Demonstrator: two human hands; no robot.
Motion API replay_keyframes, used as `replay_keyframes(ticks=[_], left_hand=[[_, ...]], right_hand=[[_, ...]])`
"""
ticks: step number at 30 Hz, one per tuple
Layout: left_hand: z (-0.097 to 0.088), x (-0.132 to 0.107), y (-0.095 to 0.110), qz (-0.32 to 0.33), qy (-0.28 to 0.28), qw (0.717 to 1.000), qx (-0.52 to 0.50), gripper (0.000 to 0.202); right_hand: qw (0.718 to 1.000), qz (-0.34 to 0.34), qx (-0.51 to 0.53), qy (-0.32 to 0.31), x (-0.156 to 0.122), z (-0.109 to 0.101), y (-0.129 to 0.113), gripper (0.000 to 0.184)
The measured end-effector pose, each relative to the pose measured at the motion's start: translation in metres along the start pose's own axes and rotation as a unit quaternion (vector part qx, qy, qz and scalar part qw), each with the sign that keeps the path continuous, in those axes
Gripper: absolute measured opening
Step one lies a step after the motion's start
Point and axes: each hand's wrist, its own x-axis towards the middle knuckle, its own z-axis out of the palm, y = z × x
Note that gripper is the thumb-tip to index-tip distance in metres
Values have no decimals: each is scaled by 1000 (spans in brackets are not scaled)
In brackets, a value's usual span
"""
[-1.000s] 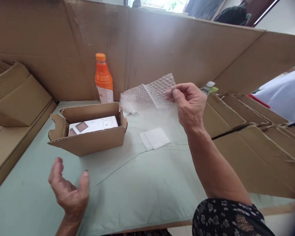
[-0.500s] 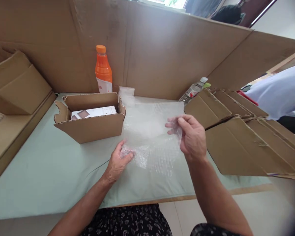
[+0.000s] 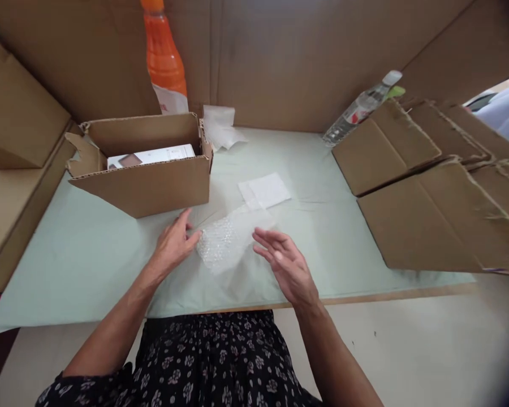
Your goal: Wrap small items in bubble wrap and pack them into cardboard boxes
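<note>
A sheet of clear bubble wrap (image 3: 225,242) lies on the pale green table cover (image 3: 322,226) near the front edge. My left hand (image 3: 175,244) rests on its left end, fingers spread and pressing it down. My right hand (image 3: 282,264) hovers just right of the sheet, palm up with fingers apart and nothing in it. Behind my left hand stands an open cardboard box (image 3: 144,169) with a white product box (image 3: 152,157) inside. A small white foam pad (image 3: 265,190) lies beyond the bubble wrap.
An orange drink bottle (image 3: 162,62) stands behind the box against a cardboard wall. A clear water bottle (image 3: 360,107) lies at the back right. Flattened cartons (image 3: 432,186) overlap the table's right side. More cartons (image 3: 17,118) sit at the left.
The bubble wrap came down from the air onto the table. My left hand took its left end and now presses it flat. My right hand let go of it.
</note>
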Motion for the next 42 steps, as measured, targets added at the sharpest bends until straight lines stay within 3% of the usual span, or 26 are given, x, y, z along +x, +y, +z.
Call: replay_keyframes(ticks=[4,6,9,12,14,17,20,23,25,28,30,32,36,38,42], left_hand=[[-1,-31,-8,73,76,994,-41,51],[5,-47,-7,131,100,985,-55,44],[20,-59,-1,216,160,963,-12,38],[30,-58,0,282,152,946,44,32],[23,-53,-6,280,178,942,53,34],[-10,-44,-23,230,323,917,50,53],[-48,-35,-42,183,448,875,30,77],[-66,-22,-54,151,469,870,-26,88],[-63,-12,-56,128,446,883,-70,89],[-49,1,-56,88,413,897,-130,87],[-41,6,-56,71,408,897,-156,85],[-36,8,-55,60,415,892,-170,83],[-35,9,-56,42,414,891,-183,83],[-35,9,-57,41,411,892,-184,82],[-35,8,-58,43,410,892,-187,83]], right_hand=[[991,-50,-121,-31,20,-1,7,37],[967,-98,-234,-15,27,-6,9,30],[882,-180,-435,-11,33,-12,15,28],[803,-198,-561,-47,38,-18,23,26],[785,-203,-582,-57,43,-20,21,23],[785,-266,-559,-39,56,-11,-6,22],[760,-347,-547,-56,76,22,-54,24],[681,-416,-590,-122,102,77,-97,35],[604,-430,-651,-166,121,118,-113,49],[487,-380,-752,-228,146,167,-120,64],[439,-338,-789,-265,159,185,-119,67],[435,-320,-788,-295,167,192,-119,67],[520,-291,-730,-334,172,190,-123,63],[548,-275,-717,-331,171,189,-124,59],[528,-288,-751,-272,171,191,-115,51]])
